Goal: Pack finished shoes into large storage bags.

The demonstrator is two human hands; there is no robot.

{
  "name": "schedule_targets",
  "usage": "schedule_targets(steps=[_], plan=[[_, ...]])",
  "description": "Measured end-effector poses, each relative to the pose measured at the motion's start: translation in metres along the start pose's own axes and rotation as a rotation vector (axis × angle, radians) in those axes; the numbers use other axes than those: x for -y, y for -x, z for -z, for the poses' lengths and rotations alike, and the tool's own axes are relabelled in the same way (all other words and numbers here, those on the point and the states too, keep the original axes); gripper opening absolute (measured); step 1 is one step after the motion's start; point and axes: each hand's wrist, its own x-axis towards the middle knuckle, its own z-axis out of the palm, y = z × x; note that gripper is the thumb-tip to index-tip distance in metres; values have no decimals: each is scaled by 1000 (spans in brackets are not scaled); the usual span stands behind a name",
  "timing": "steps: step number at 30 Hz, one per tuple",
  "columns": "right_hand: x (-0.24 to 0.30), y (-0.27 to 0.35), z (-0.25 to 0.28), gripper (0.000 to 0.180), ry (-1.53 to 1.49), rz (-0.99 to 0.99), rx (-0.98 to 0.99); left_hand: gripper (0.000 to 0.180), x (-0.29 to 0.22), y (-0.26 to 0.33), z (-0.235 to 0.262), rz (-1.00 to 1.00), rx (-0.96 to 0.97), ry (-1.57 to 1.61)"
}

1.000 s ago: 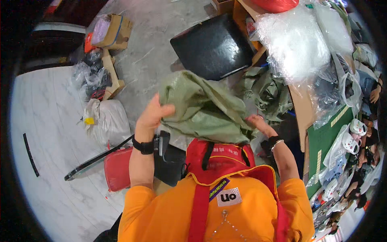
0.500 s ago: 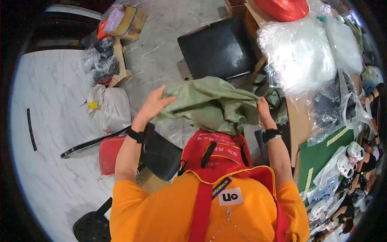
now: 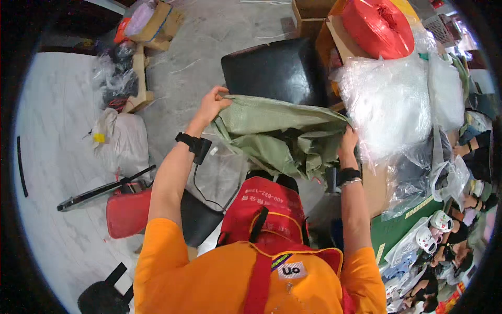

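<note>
A large green woven sack (image 3: 272,118) hangs stretched between my two hands, its near side sagging in folds. My left hand (image 3: 210,109) grips its left upper corner, with fingers bent over the edge. At the opposite corner, my right hand (image 3: 348,142) is closed on the rim. Between the hands the sack's mouth gapes a little, showing a dark inside. Its lower folds hang just beyond my red apron (image 3: 264,209). A black strap device sits on each wrist.
Beyond the sack stands a black-topped seat (image 3: 274,70). At right are clear plastic bags (image 3: 387,104), a red roll (image 3: 379,29) and a green board (image 3: 402,230) beside caps and people's arms. At left lie a white sack (image 3: 123,138) and a red-and-black chair (image 3: 128,212).
The sack's upper edge has been pulled straighter and its mouth spread wider. My left hand has moved up and now grips the corner with curled fingers. The view has shifted slightly.
</note>
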Motion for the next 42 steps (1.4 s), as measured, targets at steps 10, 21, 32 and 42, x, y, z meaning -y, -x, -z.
schedule_targets(steps=[10, 21, 32, 42], plan=[[-12, -45, -48, 33, -415, 139, -144, 27, 7, -59, -13, -316, -81, -435], [-60, -48, 31, 32, 330, 52, -96, 13, 19, -71, -3, -438, -202, -409], [-82, -54, 27, 31, 142, -165, 335, 38, 122, -68, 51, 251, 415, -551], [-68, -24, 25, 22, 290, 37, 382, 59, 141, 73, 38, 286, -178, 662]])
